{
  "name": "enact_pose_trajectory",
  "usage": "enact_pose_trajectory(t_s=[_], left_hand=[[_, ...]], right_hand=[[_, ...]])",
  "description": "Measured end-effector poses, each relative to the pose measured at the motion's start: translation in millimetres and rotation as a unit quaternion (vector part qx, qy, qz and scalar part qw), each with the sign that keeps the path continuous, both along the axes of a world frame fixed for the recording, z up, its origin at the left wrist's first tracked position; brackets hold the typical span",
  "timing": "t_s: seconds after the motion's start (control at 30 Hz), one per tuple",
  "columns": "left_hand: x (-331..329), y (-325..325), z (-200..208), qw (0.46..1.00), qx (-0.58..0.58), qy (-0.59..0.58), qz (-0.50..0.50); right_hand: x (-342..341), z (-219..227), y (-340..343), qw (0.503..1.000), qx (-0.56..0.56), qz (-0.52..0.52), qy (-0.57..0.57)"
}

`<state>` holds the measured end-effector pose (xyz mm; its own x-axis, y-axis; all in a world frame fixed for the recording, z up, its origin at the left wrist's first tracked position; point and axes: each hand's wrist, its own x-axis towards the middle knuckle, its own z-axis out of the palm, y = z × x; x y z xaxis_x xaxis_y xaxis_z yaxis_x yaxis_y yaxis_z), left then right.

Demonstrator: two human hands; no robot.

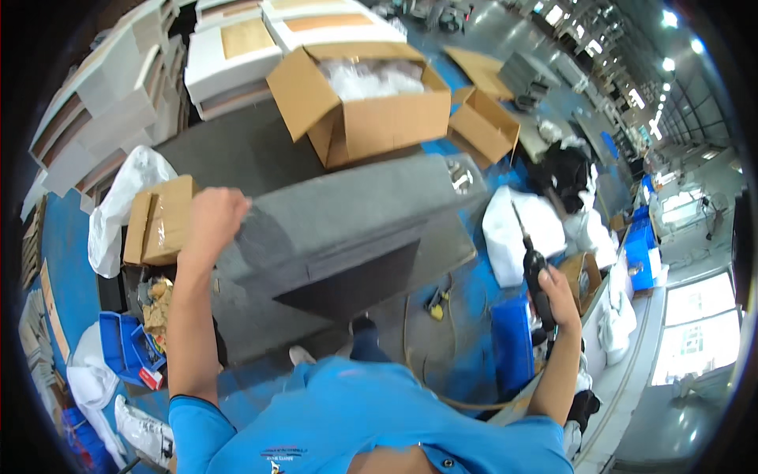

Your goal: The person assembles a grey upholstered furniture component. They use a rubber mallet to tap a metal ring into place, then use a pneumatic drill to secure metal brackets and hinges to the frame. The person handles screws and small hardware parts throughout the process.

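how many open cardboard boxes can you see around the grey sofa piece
3. A large box holding clear plastic sits behind the sofa piece, a smaller empty box lies right of it, and one is beside the right hand. Others may be hidden.

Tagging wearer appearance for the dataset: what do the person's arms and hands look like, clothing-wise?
Both forearms are bare below short bright-blue sleeves of a polo-type shirt with a small printed mark near the collar. The left hand and right hand show no gloves; no watch or wristband is visible.
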<state>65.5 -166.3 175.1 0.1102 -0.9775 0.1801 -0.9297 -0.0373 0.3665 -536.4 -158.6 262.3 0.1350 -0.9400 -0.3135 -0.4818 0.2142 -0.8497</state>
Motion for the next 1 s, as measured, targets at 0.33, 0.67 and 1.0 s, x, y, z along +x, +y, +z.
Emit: enact_pose_trajectory(t_s=[0.33, 0.67, 1.0], left_hand=[[-41, -43, -91, 0.976, 0.083, -0.148, 0.134], [-90, -75, -47, 0.98, 0.109, -0.085, 0.143], [-246, -212, -96, 0.997, 0.027, 0.015, -0.07]], right_hand=[[-33, -113, -166, 0.995, 0.067, 0.002, -0.071], [15, -184, -267, 0.939, 0.167, 0.06, -0.293], [4, -208, -286, 0.935, 0.237, 0.053, -0.258]])
